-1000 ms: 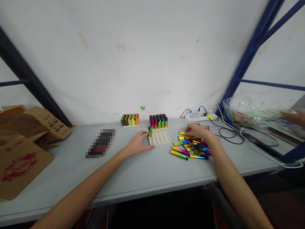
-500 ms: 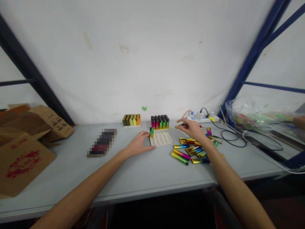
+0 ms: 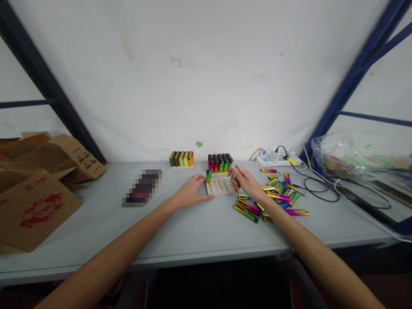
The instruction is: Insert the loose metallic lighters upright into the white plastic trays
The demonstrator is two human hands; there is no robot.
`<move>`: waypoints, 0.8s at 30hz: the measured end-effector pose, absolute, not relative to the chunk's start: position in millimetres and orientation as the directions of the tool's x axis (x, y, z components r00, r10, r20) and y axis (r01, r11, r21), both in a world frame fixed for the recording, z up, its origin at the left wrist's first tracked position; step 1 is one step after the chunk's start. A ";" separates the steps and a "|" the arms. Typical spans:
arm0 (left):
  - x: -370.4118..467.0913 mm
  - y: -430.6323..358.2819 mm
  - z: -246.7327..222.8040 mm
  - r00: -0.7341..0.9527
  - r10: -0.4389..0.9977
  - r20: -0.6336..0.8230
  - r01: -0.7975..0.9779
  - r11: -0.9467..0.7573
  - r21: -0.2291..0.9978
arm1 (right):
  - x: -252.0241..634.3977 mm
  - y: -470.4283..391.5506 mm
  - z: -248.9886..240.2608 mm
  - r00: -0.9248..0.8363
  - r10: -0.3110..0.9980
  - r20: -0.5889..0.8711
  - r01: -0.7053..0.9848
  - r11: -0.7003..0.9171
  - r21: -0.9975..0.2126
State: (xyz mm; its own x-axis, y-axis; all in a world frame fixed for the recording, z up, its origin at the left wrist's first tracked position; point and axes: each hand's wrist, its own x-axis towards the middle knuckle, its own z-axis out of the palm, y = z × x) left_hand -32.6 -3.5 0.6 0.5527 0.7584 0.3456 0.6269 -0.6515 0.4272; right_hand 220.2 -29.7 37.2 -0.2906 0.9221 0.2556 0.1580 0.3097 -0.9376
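A white tray with rows of holes [image 3: 222,185] lies on the table, one green-and-gold lighter [image 3: 208,176] upright in its back left corner. My left hand [image 3: 192,191] rests at the tray's left edge, thumb and fingers spread, holding nothing. Over the tray's right side, my right hand [image 3: 242,179] has its fingers pinched round a small item, mostly hidden by them. Loose shiny coloured lighters [image 3: 247,211] lie in a pile to the right, partly under my right forearm. Behind the tray stands a full block of black-topped lighters [image 3: 220,163].
Further left at the wall is a second block of lighters [image 3: 182,159]. A blurred-out dark item [image 3: 143,189] and cardboard boxes [image 3: 48,206] lie left. A white power strip [image 3: 277,160], black cables [image 3: 318,191] and plastic bags [image 3: 350,154] are on the right.
My right hand has moved left and down from beyond the tray to its right side, fingers still pinched. The view has shifted slightly. My left hand stays at the tray's edge.
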 end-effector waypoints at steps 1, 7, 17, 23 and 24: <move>-32.5 -3.7 0.6 0.554 0.757 0.347 0.625 -0.653 0.427 | 216.9 -29.2 33.5 -0.252 0.932 0.261 0.160 0.306 -0.938; -32.6 -4.0 1.1 0.554 0.757 0.348 0.626 -0.653 0.425 | 207.0 -22.9 15.2 0.006 0.940 0.341 0.388 0.312 -0.867; -32.8 -1.3 -2.6 0.551 0.748 0.370 0.630 -0.664 0.404 | 209.5 -21.9 15.1 -0.040 0.924 0.380 0.450 0.357 -0.818; -31.6 -3.9 0.1 0.548 0.753 0.363 0.630 -0.658 0.413 | 210.7 -27.5 18.5 -0.156 0.895 0.418 0.451 0.441 -0.776; -31.3 -4.4 0.6 0.548 0.754 0.362 0.629 -0.657 0.416 | 210.7 -27.4 19.1 -0.185 0.873 0.451 0.453 0.483 -0.750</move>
